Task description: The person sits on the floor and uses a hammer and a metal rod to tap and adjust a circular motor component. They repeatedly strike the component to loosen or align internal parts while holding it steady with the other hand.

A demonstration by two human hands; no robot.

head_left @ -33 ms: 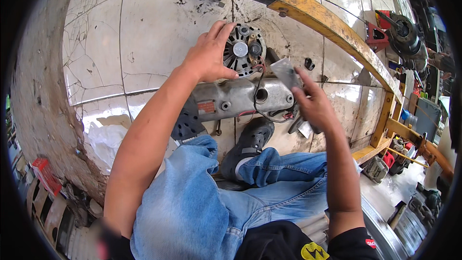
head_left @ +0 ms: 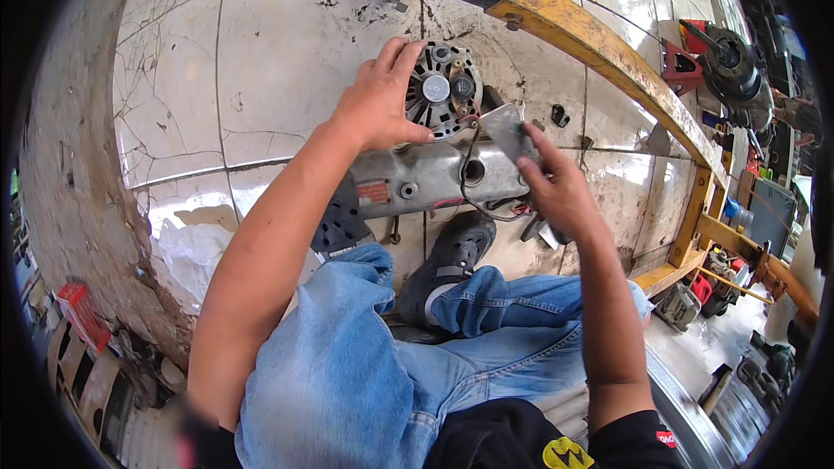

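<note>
A round finned metal part (head_left: 445, 87), like an alternator, lies on the cracked tile floor (head_left: 278, 52). My left hand (head_left: 378, 104) grips its left rim, thumb under it and fingers over the top. Just below lies a long grey cast metal housing (head_left: 417, 181) with a hole in it and a black wire (head_left: 467, 169) looping across. My right hand (head_left: 556, 195) holds a small flat grey metal piece (head_left: 508, 128) right beside the round part, above the housing's right end. My black shoe (head_left: 456, 252) rests against the housing, and my legs are in blue jeans.
A yellow steel frame (head_left: 608, 52) runs from the top centre down the right side. Beyond it at the top right sit a red tool (head_left: 682, 61) and a dark motor (head_left: 734, 69). A white plastic bag (head_left: 191, 247) lies at left, with a red box (head_left: 78, 313) near the wall.
</note>
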